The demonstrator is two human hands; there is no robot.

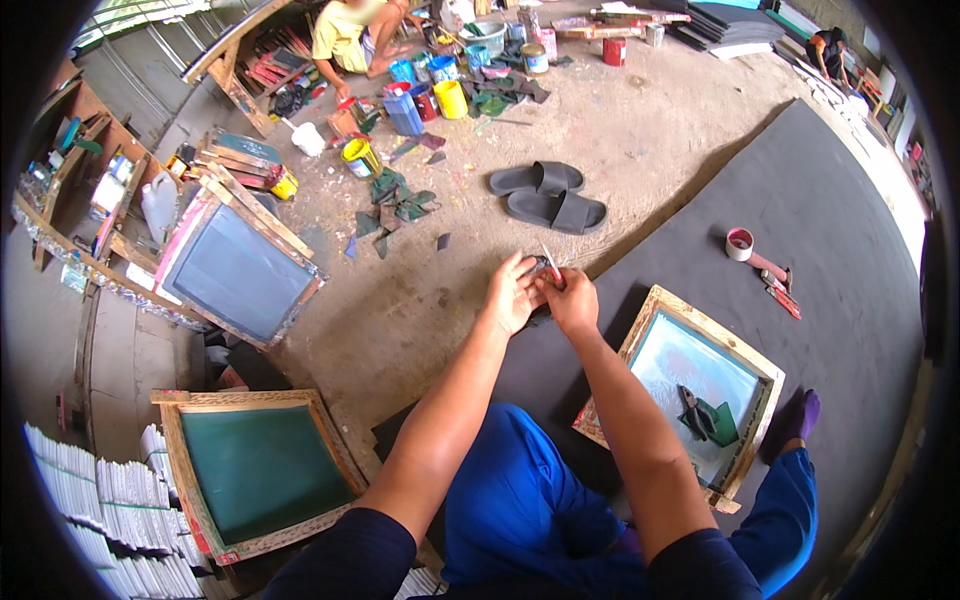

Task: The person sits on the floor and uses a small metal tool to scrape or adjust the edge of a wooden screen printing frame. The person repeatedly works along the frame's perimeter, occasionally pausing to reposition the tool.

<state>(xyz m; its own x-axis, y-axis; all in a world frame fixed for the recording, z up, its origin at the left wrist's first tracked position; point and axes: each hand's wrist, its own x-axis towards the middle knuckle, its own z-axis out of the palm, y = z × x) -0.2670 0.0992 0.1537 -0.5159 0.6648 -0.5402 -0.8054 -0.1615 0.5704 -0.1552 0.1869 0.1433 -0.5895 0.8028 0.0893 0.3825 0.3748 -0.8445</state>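
My left hand [512,293] and my right hand [570,300] meet in front of me above the edge of the black mat. Closed fingers of the right hand grip a small red-handled tool [555,276] with a thin pale blade pointing up; its exact kind is unclear. Curled left fingers surround a small dark thing at their tips, too small to name. Below the right forearm lies a wooden screen frame [758,352] with pale mesh. Dark-handled pliers [690,412] and a green scrap [724,425] rest on that mesh.
Beyond my hands sit black sandals [556,213]. A tape roll [739,243], a hammer [770,266] and a red cutter [783,300] lie on the black mat [790,180]. A green-mesh frame [250,460] stands left. Paint cans and a crouching person [345,45] are far off.
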